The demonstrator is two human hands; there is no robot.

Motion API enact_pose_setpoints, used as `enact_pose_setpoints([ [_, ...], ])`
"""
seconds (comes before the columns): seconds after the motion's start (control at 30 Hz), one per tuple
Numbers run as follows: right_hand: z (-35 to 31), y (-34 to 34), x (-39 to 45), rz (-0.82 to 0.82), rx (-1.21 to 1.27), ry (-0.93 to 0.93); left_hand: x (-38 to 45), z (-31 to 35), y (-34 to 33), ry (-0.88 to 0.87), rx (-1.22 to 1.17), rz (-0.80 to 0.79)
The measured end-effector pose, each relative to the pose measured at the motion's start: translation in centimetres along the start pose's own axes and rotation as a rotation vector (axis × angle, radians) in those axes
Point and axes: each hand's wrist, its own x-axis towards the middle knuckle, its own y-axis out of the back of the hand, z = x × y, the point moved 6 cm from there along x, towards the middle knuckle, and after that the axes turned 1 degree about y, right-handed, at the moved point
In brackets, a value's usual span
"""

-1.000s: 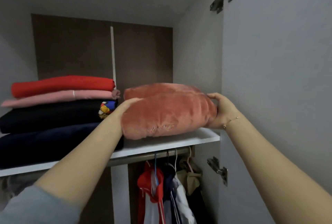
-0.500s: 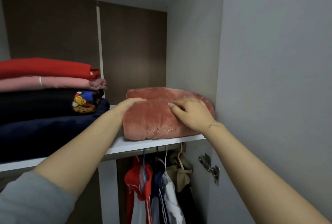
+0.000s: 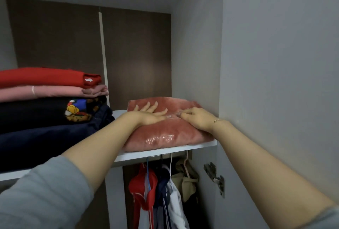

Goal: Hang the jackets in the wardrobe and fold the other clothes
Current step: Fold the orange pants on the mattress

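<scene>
Folded salmon-pink plush garment on white wardrobe shelf. Left hand flat, fingers spread, pressing its top; right hand loosely curled, resting beside.

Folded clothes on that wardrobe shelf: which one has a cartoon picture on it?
The black folded garment, third from the top in the left stack, under the pink one. Its colourful print sets it apart; the rest look plain.
</scene>
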Motion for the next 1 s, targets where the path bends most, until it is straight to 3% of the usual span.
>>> enact_pose_setpoints([
  [0.13, -1.0, 0.6, -0.8, 0.027, -0.104, 0.021, -1.5, 1.1, 0.8, -0.023, 0.028, 0.057],
  [0.23, -2.1, 2.2, -2.4, 0.284, -0.317, 0.120, -4.3, 1.3, 2.4, -0.060, -0.032, 0.239],
  [0.33, -3.1, 2.1, -5.0, 0.483, -0.193, 0.253, -8.4, 0.4, 2.4, -0.210, -0.098, 0.320],
  [0.4, -3.5, 0.2, -6.3, 0.405, -0.119, 0.321, -10.4, -0.1, 0.8, -0.284, 0.022, 0.284],
  [0.5, -2.4, -2.1, -6.9, 0.268, -0.264, 0.294, -11.1, -1.0, -0.3, -0.326, 0.024, 0.262],
  [0.73, -0.4, -1.1, -6.8, 0.227, -0.208, 0.132, -11.2, -1.1, 0.7, -0.247, 0.117, 0.210],
  [0.83, -0.2, -0.9, -7.2, 0.275, -0.258, 0.020, -12.7, -0.3, 0.6, -0.255, -0.122, 0.242],
  [1.0, -1.8, -1.0, -10.0, 0.489, -0.259, 0.006, -16.1, 0.1, 0.7, -0.227, -0.547, 0.486],
])
